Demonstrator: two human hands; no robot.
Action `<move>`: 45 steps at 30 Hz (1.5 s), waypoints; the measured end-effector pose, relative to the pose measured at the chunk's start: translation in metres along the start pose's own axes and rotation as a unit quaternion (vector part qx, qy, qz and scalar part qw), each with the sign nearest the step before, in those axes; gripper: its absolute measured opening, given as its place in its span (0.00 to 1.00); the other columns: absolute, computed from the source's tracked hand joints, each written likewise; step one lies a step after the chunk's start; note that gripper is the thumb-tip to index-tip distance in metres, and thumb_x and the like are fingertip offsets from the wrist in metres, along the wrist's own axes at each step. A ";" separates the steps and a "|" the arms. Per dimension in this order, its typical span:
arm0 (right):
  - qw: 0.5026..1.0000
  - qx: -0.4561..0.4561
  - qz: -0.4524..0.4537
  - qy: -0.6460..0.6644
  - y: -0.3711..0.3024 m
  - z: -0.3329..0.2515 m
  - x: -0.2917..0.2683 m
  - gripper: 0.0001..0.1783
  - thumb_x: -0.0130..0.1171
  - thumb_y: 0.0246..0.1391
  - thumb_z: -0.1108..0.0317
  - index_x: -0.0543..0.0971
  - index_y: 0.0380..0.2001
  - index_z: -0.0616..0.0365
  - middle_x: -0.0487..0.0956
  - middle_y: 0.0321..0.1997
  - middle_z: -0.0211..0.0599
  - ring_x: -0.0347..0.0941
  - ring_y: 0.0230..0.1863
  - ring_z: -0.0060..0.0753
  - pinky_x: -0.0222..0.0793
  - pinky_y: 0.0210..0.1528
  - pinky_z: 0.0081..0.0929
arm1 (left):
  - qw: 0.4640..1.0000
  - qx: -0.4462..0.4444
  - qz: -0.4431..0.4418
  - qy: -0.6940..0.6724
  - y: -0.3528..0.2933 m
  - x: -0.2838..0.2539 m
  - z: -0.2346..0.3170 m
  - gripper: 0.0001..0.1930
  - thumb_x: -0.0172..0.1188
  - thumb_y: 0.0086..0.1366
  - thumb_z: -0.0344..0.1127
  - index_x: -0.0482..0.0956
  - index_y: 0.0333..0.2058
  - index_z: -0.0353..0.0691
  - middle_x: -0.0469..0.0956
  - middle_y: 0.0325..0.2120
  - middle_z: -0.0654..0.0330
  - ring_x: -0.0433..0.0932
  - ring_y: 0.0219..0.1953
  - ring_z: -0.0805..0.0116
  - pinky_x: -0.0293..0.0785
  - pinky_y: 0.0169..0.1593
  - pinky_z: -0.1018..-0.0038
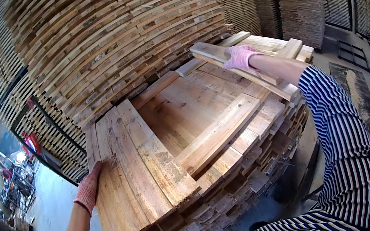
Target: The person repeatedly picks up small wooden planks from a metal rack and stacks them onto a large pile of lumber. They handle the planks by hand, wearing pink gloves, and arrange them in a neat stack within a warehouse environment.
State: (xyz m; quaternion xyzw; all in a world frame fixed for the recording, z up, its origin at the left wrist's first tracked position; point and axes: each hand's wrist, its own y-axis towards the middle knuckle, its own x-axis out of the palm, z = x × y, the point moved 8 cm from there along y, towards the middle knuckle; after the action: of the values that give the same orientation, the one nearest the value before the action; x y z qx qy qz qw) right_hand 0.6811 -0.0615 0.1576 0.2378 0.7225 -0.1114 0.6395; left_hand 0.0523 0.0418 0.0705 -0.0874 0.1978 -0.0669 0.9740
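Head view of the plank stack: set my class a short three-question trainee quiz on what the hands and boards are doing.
1. True or false: the right hand grips a plank at the far end of the stack.
2. Where does the left hand rest?
A. flat on top of the stack
B. against the near planks' left edge
C. on the floor
3. Fill in: both hands wear pink ____.

Key: 1 true; 2 B; 3 gloves.

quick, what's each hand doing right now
Left hand: open, flat against the edge of the plank stack.
Right hand: closed on a loose plank at the far end.
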 end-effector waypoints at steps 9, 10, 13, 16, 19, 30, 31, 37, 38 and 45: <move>0.978 -0.170 -0.121 0.029 -0.096 -0.228 0.065 0.48 0.42 0.58 0.29 0.64 0.67 0.60 0.72 0.58 0.67 0.72 0.60 0.58 0.71 0.56 0.52 | 0.999 -0.007 0.015 0.041 -0.008 0.001 0.006 0.43 0.63 0.58 0.68 0.78 0.53 0.27 0.81 0.46 0.52 0.81 0.44 0.65 0.76 0.51 0.69; 0.968 -0.198 -0.131 0.076 -0.099 -0.236 0.063 0.47 0.38 0.61 0.30 0.64 0.67 0.58 0.70 0.64 0.59 0.69 0.65 0.54 0.67 0.62 0.49 | 0.999 -0.006 0.005 0.038 -0.002 0.007 0.006 0.43 0.64 0.58 0.67 0.78 0.52 0.28 0.81 0.46 0.53 0.81 0.43 0.65 0.76 0.51 0.70; 0.936 -0.323 -0.083 0.114 -0.100 -0.246 0.057 0.42 0.40 0.62 0.33 0.65 0.67 0.54 0.69 0.68 0.50 0.67 0.67 0.51 0.61 0.67 0.42 | 1.000 0.003 0.015 -0.008 0.002 -0.016 -0.009 0.41 0.65 0.58 0.65 0.77 0.53 0.29 0.82 0.45 0.54 0.82 0.42 0.66 0.77 0.49 0.71; 0.981 -0.190 0.014 -0.033 -0.067 -0.149 0.025 0.39 0.52 0.57 0.41 0.68 0.63 0.58 0.80 0.51 0.58 0.78 0.52 0.52 0.74 0.53 0.46 | 1.000 -0.003 0.025 0.017 -0.020 0.002 0.012 0.40 0.66 0.58 0.64 0.77 0.53 0.29 0.82 0.45 0.54 0.82 0.42 0.67 0.78 0.50 0.70; 0.998 -0.012 -0.025 -0.063 -0.025 -0.010 0.019 0.38 0.59 0.52 0.50 0.68 0.63 0.56 0.80 0.50 0.58 0.79 0.51 0.51 0.75 0.52 0.42 | 1.000 0.004 0.003 0.017 -0.010 0.004 0.012 0.40 0.66 0.59 0.64 0.76 0.54 0.29 0.82 0.46 0.54 0.82 0.42 0.66 0.77 0.50 0.71; 0.975 -0.216 -0.042 -0.002 -0.061 -0.190 0.057 0.42 0.46 0.60 0.36 0.63 0.67 0.55 0.71 0.63 0.58 0.72 0.61 0.57 0.71 0.57 0.52 | 0.990 0.101 -0.051 0.087 -0.010 -0.009 0.008 0.29 0.51 0.72 0.55 0.76 0.56 0.33 0.81 0.49 0.58 0.80 0.47 0.73 0.74 0.55 0.77; 0.974 -0.208 -0.077 -0.033 -0.067 -0.211 0.069 0.38 0.41 0.66 0.38 0.60 0.71 0.48 0.65 0.69 0.57 0.69 0.64 0.56 0.70 0.58 0.54 | 0.990 0.072 -0.035 0.120 -0.017 0.001 0.019 0.30 0.50 0.72 0.57 0.77 0.56 0.33 0.81 0.50 0.58 0.79 0.49 0.73 0.71 0.58 0.76; 0.966 -0.242 0.004 0.092 -0.072 -0.207 0.069 0.47 0.42 0.58 0.26 0.65 0.68 0.50 0.69 0.68 0.51 0.63 0.69 0.51 0.56 0.69 0.42 | 0.999 0.012 -0.046 0.012 -0.032 0.019 0.022 0.30 0.55 0.69 0.59 0.79 0.56 0.37 0.80 0.52 0.58 0.79 0.50 0.73 0.72 0.57 0.74; 0.973 -0.226 -0.002 0.053 -0.083 -0.221 0.065 0.46 0.42 0.58 0.26 0.66 0.68 0.48 0.67 0.69 0.50 0.63 0.69 0.51 0.56 0.69 0.42 | 0.998 0.008 -0.016 0.060 -0.033 0.005 0.017 0.31 0.56 0.68 0.60 0.79 0.55 0.38 0.81 0.51 0.59 0.80 0.49 0.74 0.74 0.56 0.73; 0.894 -0.300 0.168 0.286 -0.183 -0.230 -0.008 0.24 0.54 0.64 0.62 0.73 0.61 0.60 0.71 0.64 0.43 0.62 0.68 0.37 0.54 0.71 0.32 | 0.986 -0.060 -0.131 -0.080 -0.011 -0.057 -0.051 0.52 0.54 0.62 0.73 0.58 0.66 0.30 0.63 0.62 0.41 0.67 0.62 0.48 0.67 0.64 0.52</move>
State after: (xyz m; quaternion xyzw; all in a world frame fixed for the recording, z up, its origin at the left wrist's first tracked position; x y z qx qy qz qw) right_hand 0.3924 -0.1139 0.1752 0.1741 0.8224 0.2930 0.4556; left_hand -0.0209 0.0333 0.0474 -0.1764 0.1093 -0.1749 0.9625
